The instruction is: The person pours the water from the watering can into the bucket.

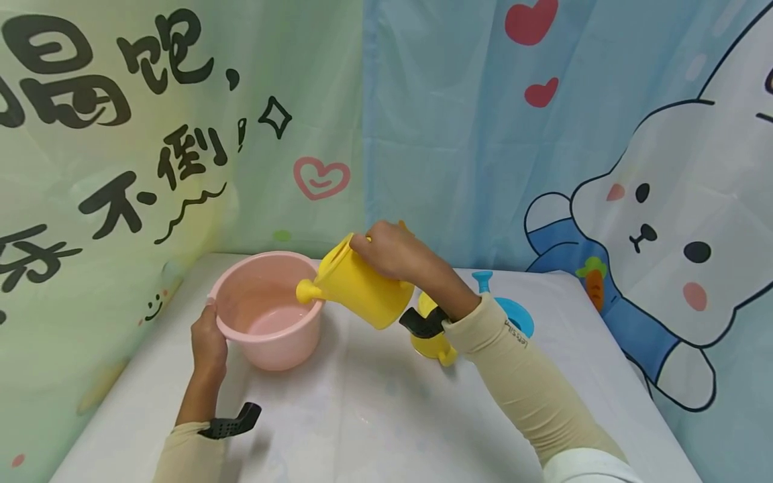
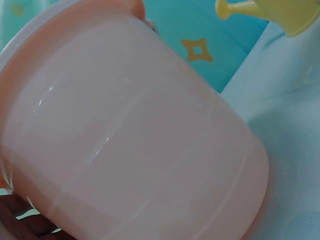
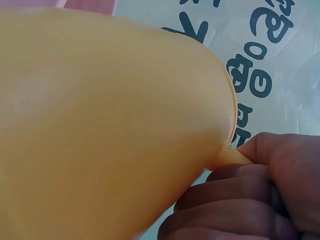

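Observation:
A pink plastic bucket [image 1: 278, 354] stands on the table at the left, its mouth facing up. My left hand [image 1: 208, 339] holds its rim on the left side; in the left wrist view the dark fingers [image 2: 37, 222] show at the bucket's lower-left edge. My right hand [image 1: 386, 249] grips the handle of a yellow watering can [image 1: 365, 288], held in the air and tilted so the spout's round head is at the bucket's right rim. In the right wrist view curled fingers [image 3: 225, 197] close round that handle. No water can be made out.
Behind my right forearm, a second yellow watering can [image 1: 431, 347] sits on the white-covered table [image 1: 356, 416], partly hidden. A blue watering can [image 1: 517, 315] is just beyond it. A printed curtain [image 1: 417, 134] hangs along the back and left.

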A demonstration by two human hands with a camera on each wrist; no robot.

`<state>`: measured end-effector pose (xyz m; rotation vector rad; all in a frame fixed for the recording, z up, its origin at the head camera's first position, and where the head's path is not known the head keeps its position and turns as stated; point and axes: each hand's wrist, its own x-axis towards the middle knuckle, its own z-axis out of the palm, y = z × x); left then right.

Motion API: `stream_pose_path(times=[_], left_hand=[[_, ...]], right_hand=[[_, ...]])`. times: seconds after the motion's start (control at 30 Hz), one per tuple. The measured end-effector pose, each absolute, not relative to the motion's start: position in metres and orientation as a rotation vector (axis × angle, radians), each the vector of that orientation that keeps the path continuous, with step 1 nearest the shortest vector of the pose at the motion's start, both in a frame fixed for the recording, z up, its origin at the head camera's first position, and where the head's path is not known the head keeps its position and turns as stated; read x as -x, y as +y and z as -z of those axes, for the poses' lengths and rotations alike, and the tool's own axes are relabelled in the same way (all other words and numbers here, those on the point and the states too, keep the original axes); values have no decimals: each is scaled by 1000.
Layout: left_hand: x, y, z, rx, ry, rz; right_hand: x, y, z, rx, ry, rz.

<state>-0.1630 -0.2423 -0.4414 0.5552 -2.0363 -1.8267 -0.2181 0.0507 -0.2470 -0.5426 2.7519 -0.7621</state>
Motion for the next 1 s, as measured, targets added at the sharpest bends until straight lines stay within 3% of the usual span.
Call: stream_pose_path(times=[1.0], left_hand=[[166, -244, 443, -555, -2041, 1819]], right_hand=[[218, 45, 243, 526, 2747, 717]])
